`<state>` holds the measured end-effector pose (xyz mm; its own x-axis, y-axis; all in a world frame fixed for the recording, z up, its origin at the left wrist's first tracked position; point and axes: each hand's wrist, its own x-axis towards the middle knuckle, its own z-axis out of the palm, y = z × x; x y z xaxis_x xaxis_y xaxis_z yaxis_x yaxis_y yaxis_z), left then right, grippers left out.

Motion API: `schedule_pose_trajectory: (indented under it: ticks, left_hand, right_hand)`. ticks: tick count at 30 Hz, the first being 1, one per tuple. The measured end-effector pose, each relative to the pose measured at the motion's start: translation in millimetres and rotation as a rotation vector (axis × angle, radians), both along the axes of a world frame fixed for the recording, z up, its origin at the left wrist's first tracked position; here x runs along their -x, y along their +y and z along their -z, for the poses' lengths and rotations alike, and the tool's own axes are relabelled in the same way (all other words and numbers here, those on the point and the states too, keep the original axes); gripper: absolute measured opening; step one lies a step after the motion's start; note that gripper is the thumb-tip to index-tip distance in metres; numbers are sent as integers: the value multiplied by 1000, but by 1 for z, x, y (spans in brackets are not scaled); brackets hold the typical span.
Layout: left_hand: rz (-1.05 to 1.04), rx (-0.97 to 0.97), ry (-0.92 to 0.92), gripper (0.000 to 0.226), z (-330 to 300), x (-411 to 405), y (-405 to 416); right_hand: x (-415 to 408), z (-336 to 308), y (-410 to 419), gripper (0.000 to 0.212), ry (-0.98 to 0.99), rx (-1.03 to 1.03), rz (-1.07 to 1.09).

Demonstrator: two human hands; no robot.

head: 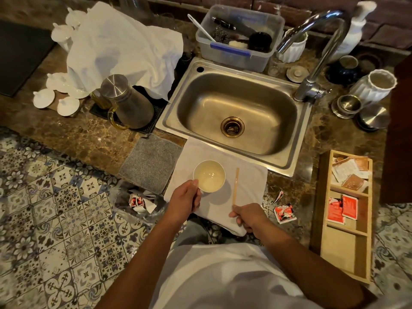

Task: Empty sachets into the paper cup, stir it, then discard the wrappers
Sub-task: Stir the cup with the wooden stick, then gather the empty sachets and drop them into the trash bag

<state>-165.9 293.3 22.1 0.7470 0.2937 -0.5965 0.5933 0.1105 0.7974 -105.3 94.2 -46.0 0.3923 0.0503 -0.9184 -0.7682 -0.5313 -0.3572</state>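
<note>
A white paper cup [209, 176] with pale liquid stands on a white cloth [249, 186] in front of the sink. My left hand [185, 200] grips the cup's near left side. A wooden stir stick [235, 186] lies on the cloth to the right of the cup, and my right hand [246, 217] pinches its near end. Torn red sachet wrappers [284, 212] lie on the counter right of the cloth. A wooden tray [322, 219] at the right holds red sachets [342, 208] and brown sachets [353, 172].
A clear plastic bag [140, 202] with discarded wrappers hangs below the counter edge at the left. A steel sink [236, 112] with a tap [316, 52] sits behind the cloth. A glass jug [128, 103], white crockery [64, 101] and a grey mat [151, 162] stand to the left.
</note>
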Motion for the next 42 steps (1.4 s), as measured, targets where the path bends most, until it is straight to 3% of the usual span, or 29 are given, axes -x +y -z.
schedule_pose_trajectory:
  ticks: [10,17,21,26,31,38,42]
  left_hand:
    - [-100,-77,52,46,-4,4,-9]
    - [3,-211,161,64,-14,13,-26]
    - [161,-256,86,41,-22,9,-50]
    - [378,-371,-27,13,-3,-30,-84]
    - [614,-644,-84,18,31,-77,-117]
    - [780,-707,-22,26,62,-102,-150]
    - [870,-804,-2,28,69,-111,-169]
  right_hand:
    - [0,-28,-12,40,-68,-76,-34]
    - [-9,-39,-60,36,-317,-27,-36]
    - [-18,-37,-96,36,-426,136,-65]
    - [-25,-34,-127,31,-532,515,-418]
    - [-18,-33,-136,39,-580,612,-428]
    - [-10,-21,-135,53,-443,554,-350]
    - [-17,-22,-130,50,-391,594,-321]
